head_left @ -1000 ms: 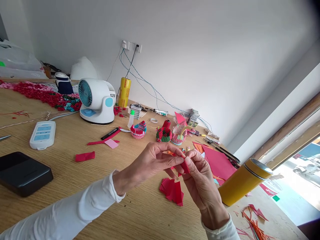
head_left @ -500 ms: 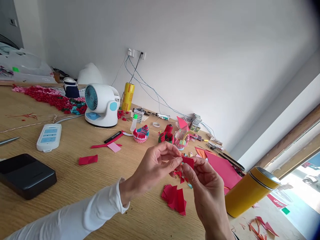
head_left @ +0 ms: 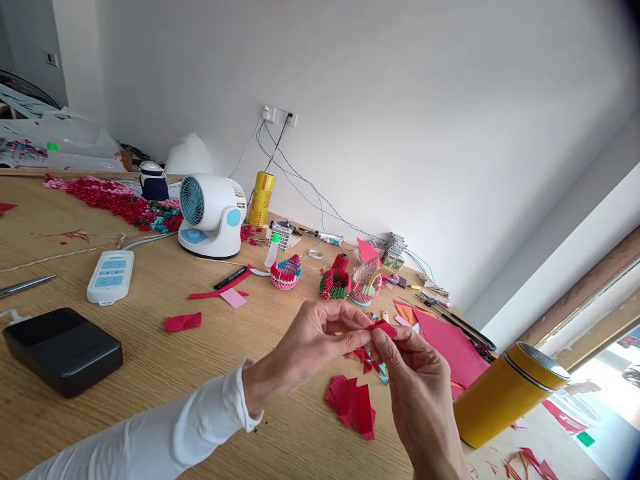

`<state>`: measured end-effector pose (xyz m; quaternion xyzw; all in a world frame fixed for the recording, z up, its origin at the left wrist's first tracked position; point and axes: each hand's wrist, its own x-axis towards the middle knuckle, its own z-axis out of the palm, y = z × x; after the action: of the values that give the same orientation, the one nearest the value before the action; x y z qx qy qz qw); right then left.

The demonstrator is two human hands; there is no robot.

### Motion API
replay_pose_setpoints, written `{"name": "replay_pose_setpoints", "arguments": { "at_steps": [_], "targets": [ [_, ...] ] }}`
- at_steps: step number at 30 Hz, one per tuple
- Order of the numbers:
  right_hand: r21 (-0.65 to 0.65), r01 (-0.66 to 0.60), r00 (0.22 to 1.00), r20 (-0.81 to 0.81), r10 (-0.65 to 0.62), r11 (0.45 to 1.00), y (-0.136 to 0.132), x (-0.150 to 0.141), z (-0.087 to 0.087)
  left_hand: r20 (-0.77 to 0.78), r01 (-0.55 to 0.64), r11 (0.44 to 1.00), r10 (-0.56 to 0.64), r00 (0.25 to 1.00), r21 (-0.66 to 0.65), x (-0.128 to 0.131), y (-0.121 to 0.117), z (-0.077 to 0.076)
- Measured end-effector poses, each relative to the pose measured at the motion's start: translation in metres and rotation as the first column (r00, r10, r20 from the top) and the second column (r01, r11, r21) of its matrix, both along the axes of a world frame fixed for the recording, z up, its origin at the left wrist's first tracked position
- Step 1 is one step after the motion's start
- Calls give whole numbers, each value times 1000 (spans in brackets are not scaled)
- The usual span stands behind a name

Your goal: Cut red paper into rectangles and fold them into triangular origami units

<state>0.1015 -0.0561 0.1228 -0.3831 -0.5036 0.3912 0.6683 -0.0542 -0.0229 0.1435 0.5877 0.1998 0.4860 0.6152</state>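
Observation:
A small folded piece of red paper (head_left: 384,327) is pinched between both my hands above the table. My left hand (head_left: 315,343) grips its left end between thumb and fingertips. On the right end, my right hand (head_left: 417,373) presses with thumb and index finger. Below them lies a loose stack of red paper pieces (head_left: 353,405). Small folded red and blue bits (head_left: 370,360) are scattered behind my hands, partly hidden. A single red paper strip (head_left: 183,322) lies off to the left.
A yellow thermos (head_left: 507,397) stands close to my right hand. Left are a black power bank (head_left: 63,350), a power strip (head_left: 111,277) and a white fan (head_left: 213,217). Folded-paper baskets (head_left: 286,272), a black cutter (head_left: 231,277) and large red sheets (head_left: 447,343) lie further back.
The red paper, earlier held up as a flat-looking rectangle, now shows as a narrower, tilted fold between my fingertips. The view has swung left, so everything sits further right and slightly lower.

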Motion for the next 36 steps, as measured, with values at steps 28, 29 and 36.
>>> {"name": "replay_pose_setpoints", "arguments": {
  "at_steps": [28,29,36],
  "targets": [
    [277,218,879,362,-312,936,-11,5,12,48,76,987,-69,996,-144,0,-1,1],
    [286,209,878,367,-308,935,-11,6,12,59,138,971,-128,990,-195,-1,0,1],
    [290,139,872,417,-256,947,-8,6,9,164,365,855,-327,931,-367,-4,4,-2]
  ]
}}
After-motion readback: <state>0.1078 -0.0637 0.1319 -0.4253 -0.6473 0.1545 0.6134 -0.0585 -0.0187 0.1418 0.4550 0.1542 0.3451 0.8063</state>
